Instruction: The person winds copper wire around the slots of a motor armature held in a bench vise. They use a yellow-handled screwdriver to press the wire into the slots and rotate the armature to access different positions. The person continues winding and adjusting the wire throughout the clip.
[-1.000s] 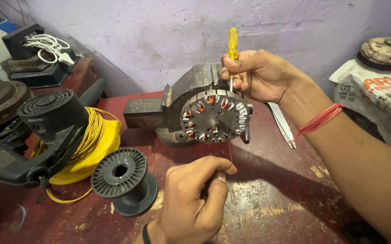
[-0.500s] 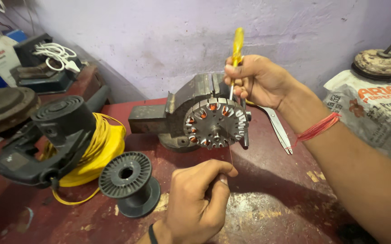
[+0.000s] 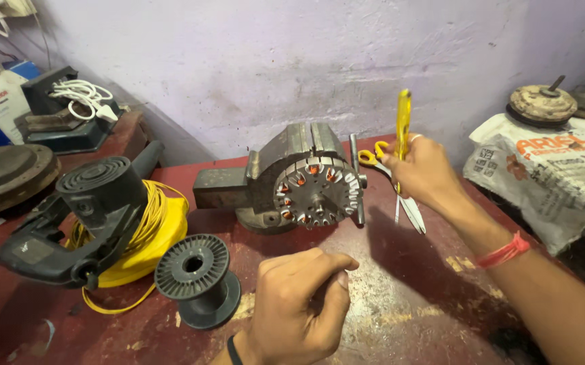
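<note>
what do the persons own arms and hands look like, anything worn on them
Both arms are bare, with no sleeves in view. The right hand has a red thread band around its wrist. The left hand has a dark band at its wrist. No gloves.

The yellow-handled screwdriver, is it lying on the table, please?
No, the right hand holds the yellow-handled screwdriver upright above the table.

Our right hand (image 3: pixel 422 177) is covering the lower shaft of the yellow screwdriver (image 3: pixel 403 122), so its tip is staying unseen. Our left hand (image 3: pixel 298 307) is curling shut at six o'clock, hiding whatever it pinches; the wrist is running off the frame.
</note>
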